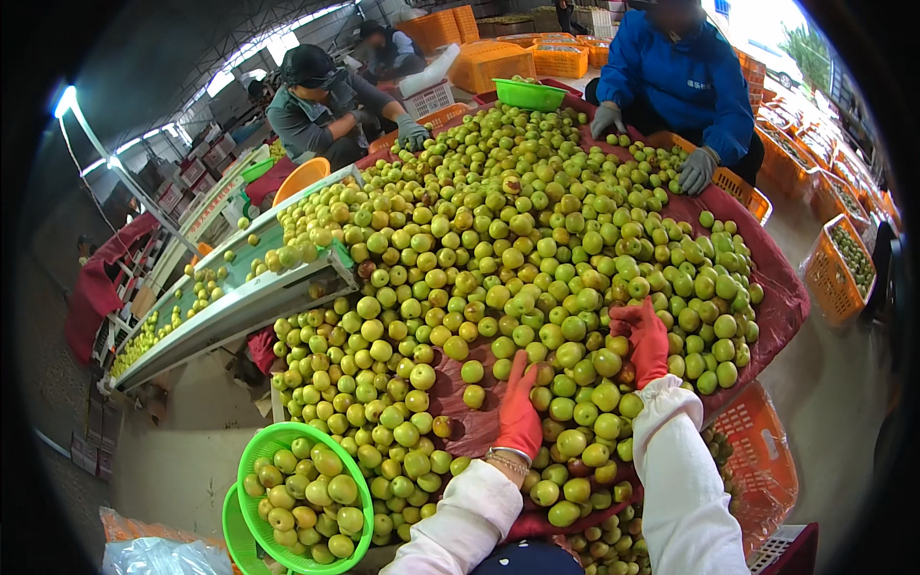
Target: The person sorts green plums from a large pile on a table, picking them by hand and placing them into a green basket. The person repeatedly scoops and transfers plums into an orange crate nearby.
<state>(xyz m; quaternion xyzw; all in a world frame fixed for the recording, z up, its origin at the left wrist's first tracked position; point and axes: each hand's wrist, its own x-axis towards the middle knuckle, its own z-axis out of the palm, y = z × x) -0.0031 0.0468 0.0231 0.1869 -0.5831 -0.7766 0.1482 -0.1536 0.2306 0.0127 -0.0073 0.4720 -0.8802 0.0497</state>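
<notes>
A broad heap of small green fruits (496, 237), which look like jujubes, some with brown patches, covers a table with a dark red cloth (471, 420). My left hand (519, 413), in a red glove, rests at the near side of the heap with fingers extended, beside a bare strip of cloth. Fruits touch its thumb side, but I see none in its grasp. Farther right, my right hand (645, 341), also red-gloved, reaches over the fruit with fingers apart and slightly bent. No fruit shows in it; its palm is partly hidden.
A green plastic basket (248, 460) of fruit stands at the near left. The sloping conveyor (244, 287) meets the heap's left side. Two gloved co-workers (679, 79) (316, 108) sit at the far side. An orange crate (762, 460) stands by my right arm.
</notes>
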